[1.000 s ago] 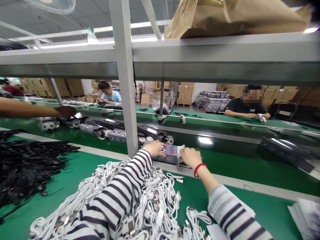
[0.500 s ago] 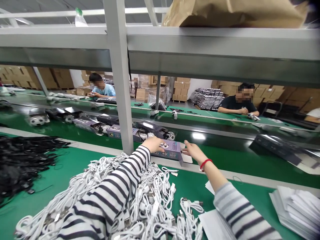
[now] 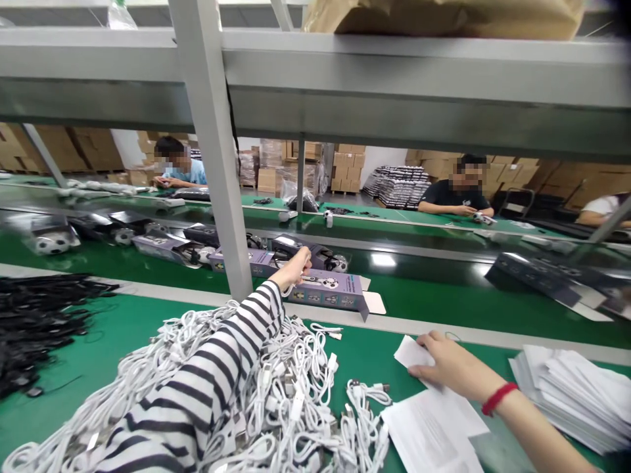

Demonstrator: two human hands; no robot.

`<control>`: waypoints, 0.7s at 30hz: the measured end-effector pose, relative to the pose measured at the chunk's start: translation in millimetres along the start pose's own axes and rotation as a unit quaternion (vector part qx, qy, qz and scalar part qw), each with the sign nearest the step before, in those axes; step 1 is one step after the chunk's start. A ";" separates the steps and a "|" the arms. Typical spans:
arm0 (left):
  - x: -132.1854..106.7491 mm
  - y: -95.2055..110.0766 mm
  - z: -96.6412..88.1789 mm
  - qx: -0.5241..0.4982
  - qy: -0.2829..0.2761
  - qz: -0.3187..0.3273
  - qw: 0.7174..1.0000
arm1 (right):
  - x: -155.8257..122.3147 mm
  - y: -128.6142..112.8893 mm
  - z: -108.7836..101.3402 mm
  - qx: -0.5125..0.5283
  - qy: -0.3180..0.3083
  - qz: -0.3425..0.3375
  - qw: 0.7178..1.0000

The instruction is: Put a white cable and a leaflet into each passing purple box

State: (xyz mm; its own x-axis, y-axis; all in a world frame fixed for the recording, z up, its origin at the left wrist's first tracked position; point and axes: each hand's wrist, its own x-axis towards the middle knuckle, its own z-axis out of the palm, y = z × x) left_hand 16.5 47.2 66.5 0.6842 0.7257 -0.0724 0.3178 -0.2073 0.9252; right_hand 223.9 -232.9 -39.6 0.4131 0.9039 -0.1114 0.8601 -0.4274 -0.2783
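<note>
Green tabletop (image 3: pixel 362 353) faces stacked cartons (image 3: pixel 346 172), right hand (image 3: pixel 451 368) open at paper (image 3: pixel 409 353), left hand (image 3: pixel 294 267), grip impossible to tell.

Cables (image 3: pixel 297 404) on bench (image 3: pixel 365 358), cords (image 3: pixel 39 315) left of cables, papers (image 3: pixel 428 427) right, box (image 3: pixel 340 293) on belt (image 3: pixel 428 295) behind cables, post (image 3: pixel 210 157) left of box, shelf (image 3: pixel 394 79) above belt, bag (image 3: pixel 444 20) on shelf

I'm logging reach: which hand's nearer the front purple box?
Left. The left hand is at the left end of the purple box; the right hand is beyond its right end.
</note>
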 end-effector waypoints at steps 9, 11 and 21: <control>-11.8 4.4 7.3 -0.158 -0.054 0.070 0.983 | -15.5 -10.0 -22.4 0.091 -0.054 -0.069 0.992; -9.2 4.4 9.0 -0.103 -0.037 0.052 0.993 | -32.7 -18.4 -26.5 0.101 -0.126 -0.138 0.977; 40.9 22.4 24.5 0.313 0.001 0.131 0.941 | -74.0 -29.2 -2.6 0.056 -0.062 -0.084 0.993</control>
State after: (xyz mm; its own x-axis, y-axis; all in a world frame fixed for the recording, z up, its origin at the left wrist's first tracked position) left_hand 67.7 56.2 75.2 0.7918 0.5969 0.1294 0.4631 -0.7249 0.5100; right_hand 169.0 -287.4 -20.8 0.2199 0.9609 -0.1683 0.8722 -0.2709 -0.4073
